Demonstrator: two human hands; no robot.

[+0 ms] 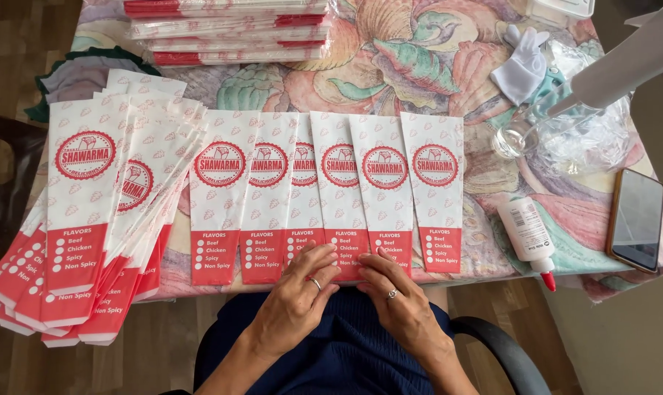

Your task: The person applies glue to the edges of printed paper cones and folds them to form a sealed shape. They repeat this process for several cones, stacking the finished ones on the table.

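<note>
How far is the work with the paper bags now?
Done, it seems: six red-and-white paper bags lie side by side in an overlapping row on the table. In hand: the left hand and right hand rest flat on the bottom edges of the middle bags. Left: a fanned pile of bags at the left, wrapped packs at the far edge, and the glue bottle lying untouched.

counter (390,55) with floral cloth: row of paper sleeves (338,194), fanned sleeve pile (90,219), wrapped bundles (229,29), glue bottle (527,234), phone (636,218), white glove (523,67).

Bright, even daylight; sharp focus, soft shadows, no glare.
</note>
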